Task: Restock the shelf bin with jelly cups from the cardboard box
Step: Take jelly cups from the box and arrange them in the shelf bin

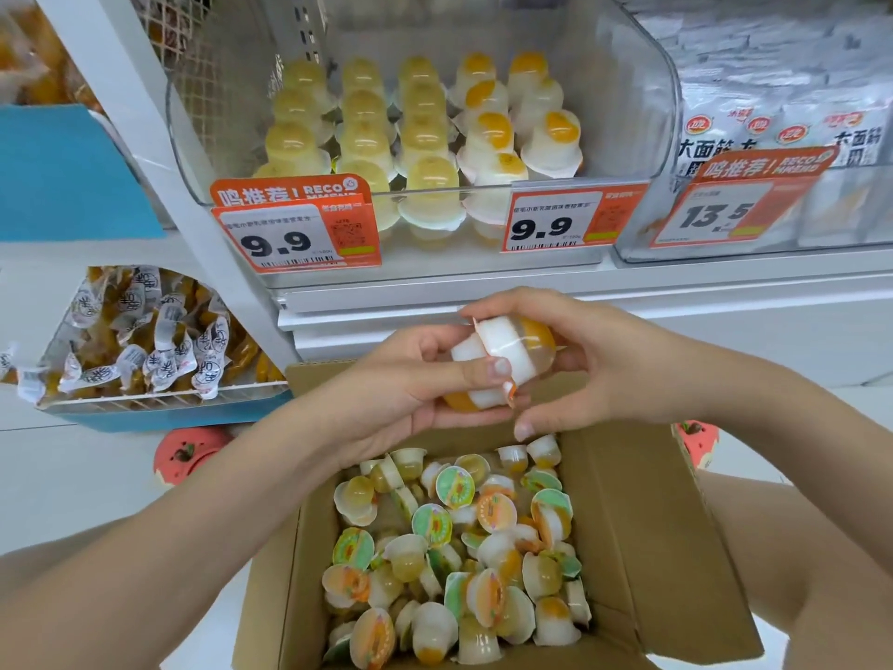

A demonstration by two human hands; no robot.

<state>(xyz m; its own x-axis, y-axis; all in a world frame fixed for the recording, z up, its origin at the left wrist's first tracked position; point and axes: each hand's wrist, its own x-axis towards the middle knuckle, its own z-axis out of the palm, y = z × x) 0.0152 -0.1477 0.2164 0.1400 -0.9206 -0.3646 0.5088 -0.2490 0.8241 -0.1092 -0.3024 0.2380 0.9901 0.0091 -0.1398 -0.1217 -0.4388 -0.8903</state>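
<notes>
Both hands meet above the open cardboard box (642,524), sharing a small cluster of jelly cups (502,360). The left hand (410,394) cradles them from below with its thumb pressed across the white sides, and the right hand (594,360) curls round the orange dome end. The cups look light and stiff-walled but smooth and likely slippery, with thin foil lids that could tear; holding them round the plastic sides seems safest. The clear shelf bin (642,89) above already holds rows of cups, and many more lie loose in the box.
</notes>
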